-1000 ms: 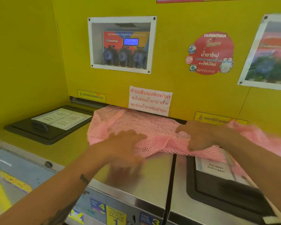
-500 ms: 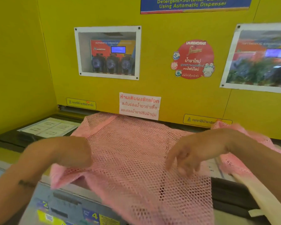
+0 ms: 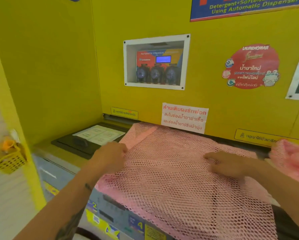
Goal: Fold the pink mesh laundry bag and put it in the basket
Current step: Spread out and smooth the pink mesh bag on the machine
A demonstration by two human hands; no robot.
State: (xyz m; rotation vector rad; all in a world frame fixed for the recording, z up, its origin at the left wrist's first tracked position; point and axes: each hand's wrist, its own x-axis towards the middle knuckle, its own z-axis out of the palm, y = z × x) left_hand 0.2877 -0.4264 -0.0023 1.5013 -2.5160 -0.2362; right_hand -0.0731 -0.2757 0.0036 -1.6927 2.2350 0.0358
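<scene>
A person's left hand (image 3: 110, 157) was curled at the left edge of a pink mesh laundry bag (image 3: 176, 174), its fingers closed on the netting, while the right hand (image 3: 230, 164) lay palm down on the mesh with its fingers spread toward the middle, pressing rather than gripping. The bag was spread flat across the top of a washing machine (image 3: 62, 172), its far edge touching the foot of the yellow wall (image 3: 205, 49) and its near edge hanging over the machine's control panel (image 3: 114, 215). A second bunch of pink mesh (image 3: 290, 156) sat just beside the right forearm. To the left of the bag was a black detergent lid (image 3: 86, 141) bearing a white label. On the wall above were a white notice in red Thai script (image 3: 184, 117), a framed chemical dispenser (image 3: 156, 62) and a round red sticker (image 3: 251, 66). At far left, blurred, hung a yellow perforated basket (image 3: 10, 161), well apart from the bag.
</scene>
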